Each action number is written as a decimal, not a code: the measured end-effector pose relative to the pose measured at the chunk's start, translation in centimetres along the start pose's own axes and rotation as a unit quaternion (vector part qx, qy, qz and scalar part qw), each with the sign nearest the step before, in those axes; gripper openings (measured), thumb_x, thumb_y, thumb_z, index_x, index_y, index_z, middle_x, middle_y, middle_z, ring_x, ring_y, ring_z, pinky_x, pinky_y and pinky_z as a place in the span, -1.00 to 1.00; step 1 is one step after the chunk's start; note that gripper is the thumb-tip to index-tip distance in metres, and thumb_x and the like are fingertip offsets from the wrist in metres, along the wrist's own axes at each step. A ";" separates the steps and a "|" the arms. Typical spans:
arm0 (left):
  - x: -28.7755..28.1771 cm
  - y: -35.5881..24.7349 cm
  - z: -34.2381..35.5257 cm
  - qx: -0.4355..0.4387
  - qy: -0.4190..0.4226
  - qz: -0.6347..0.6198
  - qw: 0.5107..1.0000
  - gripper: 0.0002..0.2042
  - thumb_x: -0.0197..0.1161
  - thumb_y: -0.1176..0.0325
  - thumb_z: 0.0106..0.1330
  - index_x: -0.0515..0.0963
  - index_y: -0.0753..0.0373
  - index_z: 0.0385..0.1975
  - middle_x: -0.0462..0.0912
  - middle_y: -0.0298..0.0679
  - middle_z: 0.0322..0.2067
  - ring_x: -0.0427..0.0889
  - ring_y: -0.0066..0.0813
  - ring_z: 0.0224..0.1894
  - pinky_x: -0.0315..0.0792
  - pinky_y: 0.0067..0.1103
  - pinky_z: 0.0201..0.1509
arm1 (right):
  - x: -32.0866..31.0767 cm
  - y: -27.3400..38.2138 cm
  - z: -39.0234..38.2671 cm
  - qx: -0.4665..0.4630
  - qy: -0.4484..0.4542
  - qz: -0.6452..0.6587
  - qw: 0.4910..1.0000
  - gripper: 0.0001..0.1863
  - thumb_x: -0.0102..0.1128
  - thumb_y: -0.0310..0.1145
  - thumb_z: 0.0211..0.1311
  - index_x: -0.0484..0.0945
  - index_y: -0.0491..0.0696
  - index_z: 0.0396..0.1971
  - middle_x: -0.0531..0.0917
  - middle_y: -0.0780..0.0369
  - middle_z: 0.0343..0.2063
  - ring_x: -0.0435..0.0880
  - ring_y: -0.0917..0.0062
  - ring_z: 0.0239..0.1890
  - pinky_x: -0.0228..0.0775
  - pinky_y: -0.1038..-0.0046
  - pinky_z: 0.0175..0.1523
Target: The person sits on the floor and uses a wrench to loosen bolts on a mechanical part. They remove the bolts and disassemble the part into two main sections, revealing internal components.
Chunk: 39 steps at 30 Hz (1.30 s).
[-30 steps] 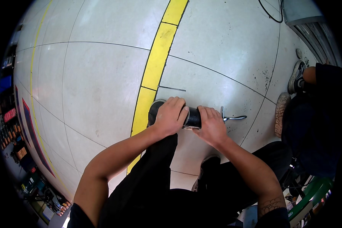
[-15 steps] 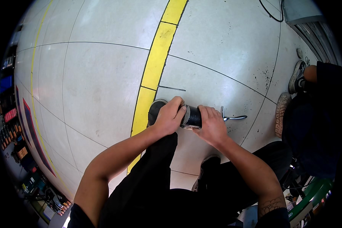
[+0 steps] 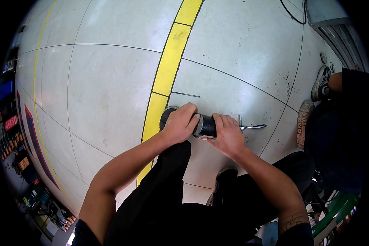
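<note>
1. A black cylinder (image 3: 206,126) with a pale band lies sideways just above the pale floor (image 3: 110,82), beside a yellow stripe (image 3: 168,74).
2. The left hand (image 3: 179,123) wraps closed around its left end.
3. The right hand (image 3: 228,135) grips its right end.
4. A metal tool (image 3: 250,126) lies just right of the hands.

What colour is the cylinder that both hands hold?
Black, with a silvery band; the cylinder shows best in the head view.

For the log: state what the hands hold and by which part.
Both hands grip one dark cylinder lying crosswise above the floor: left hand around its left end, right hand around its right end, near a metal handle.
</note>
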<state>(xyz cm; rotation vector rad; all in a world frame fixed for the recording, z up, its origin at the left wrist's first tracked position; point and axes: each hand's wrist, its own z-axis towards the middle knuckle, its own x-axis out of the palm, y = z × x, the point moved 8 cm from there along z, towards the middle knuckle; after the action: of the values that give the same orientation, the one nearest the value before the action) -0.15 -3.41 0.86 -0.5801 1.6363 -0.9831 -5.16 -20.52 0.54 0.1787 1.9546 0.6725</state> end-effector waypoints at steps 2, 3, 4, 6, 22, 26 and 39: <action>0.7 0.9 -0.3 -0.046 0.048 -0.015 0.998 -0.63 0.16 0.23 0.70 0.49 0.38 -0.35 0.52 0.11 -0.51 0.62 0.16 -0.44 0.46 -0.11 -0.28 | 0.0 0.0 0.0 -0.002 -0.002 0.004 1.000 -0.08 0.79 -0.09 -0.02 0.52 -0.16 0.31 0.71 0.04 0.08 0.72 0.08 0.17 0.53 0.10 0.34; 1.1 1.5 -0.5 -0.081 0.082 -0.019 0.993 -0.65 0.15 0.24 0.70 0.50 0.38 -0.34 0.54 0.11 -0.47 0.62 0.16 -0.40 0.46 -0.11 -0.25 | 0.0 0.1 0.0 -0.006 -0.001 0.003 1.000 -0.08 0.79 -0.11 -0.03 0.52 -0.16 0.31 0.71 0.04 0.07 0.72 0.09 0.17 0.53 0.11 0.34; 1.8 2.5 -0.9 -0.137 0.134 -0.022 0.981 -0.67 0.14 0.25 0.70 0.50 0.37 -0.31 0.55 0.11 -0.43 0.62 0.17 -0.36 0.46 -0.11 -0.22 | 0.0 0.2 0.0 -0.009 0.000 0.003 1.000 -0.09 0.79 -0.12 -0.03 0.52 -0.16 0.30 0.71 0.04 0.07 0.72 0.09 0.17 0.52 0.11 0.34; 2.4 3.0 -1.1 -0.213 0.205 -0.022 0.955 -0.72 0.12 0.29 0.69 0.51 0.36 -0.27 0.56 0.11 -0.35 0.62 0.18 -0.28 0.46 -0.10 -0.15 | -0.1 0.2 -0.2 -0.018 0.004 -0.004 1.000 -0.10 0.77 -0.16 -0.04 0.52 -0.16 0.30 0.71 0.05 0.07 0.71 0.11 0.18 0.52 0.12 0.35; 1.4 2.3 -0.9 -0.099 0.183 0.067 0.976 -0.77 0.19 0.32 0.64 0.50 0.34 -0.28 0.55 0.07 -0.39 0.57 0.21 -0.32 0.45 -0.11 -0.20 | 0.2 0.5 -0.5 -0.027 0.015 -0.019 0.999 -0.10 0.74 -0.24 -0.05 0.48 -0.16 0.33 0.68 0.07 0.13 0.66 0.14 0.24 0.44 0.11 0.45; -0.3 -0.1 -0.4 0.026 0.045 0.044 0.998 -0.64 0.21 0.23 0.66 0.54 0.32 -0.42 0.60 0.06 -0.51 0.61 0.19 -0.43 0.46 -0.07 -0.27 | 0.3 0.6 -0.5 -0.023 0.017 -0.015 0.999 -0.09 0.75 -0.25 -0.05 0.48 -0.15 0.33 0.67 0.07 0.14 0.66 0.15 0.24 0.44 0.12 0.45; -0.4 1.3 -0.4 -0.023 0.076 0.002 0.997 -0.70 0.21 0.25 0.64 0.57 0.32 -0.35 0.66 0.07 -0.45 0.66 0.23 -0.39 0.47 -0.07 -0.29 | 0.2 0.7 -0.5 -0.038 -0.007 -0.028 0.999 -0.13 0.75 -0.13 0.00 0.51 -0.13 0.29 0.68 0.11 0.08 0.67 0.21 0.17 0.46 0.14 0.33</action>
<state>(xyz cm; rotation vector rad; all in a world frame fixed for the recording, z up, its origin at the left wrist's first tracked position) -0.27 -2.29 -0.01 -0.5440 1.7979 -1.0081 -5.78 -20.09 0.91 0.0807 1.9102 0.7057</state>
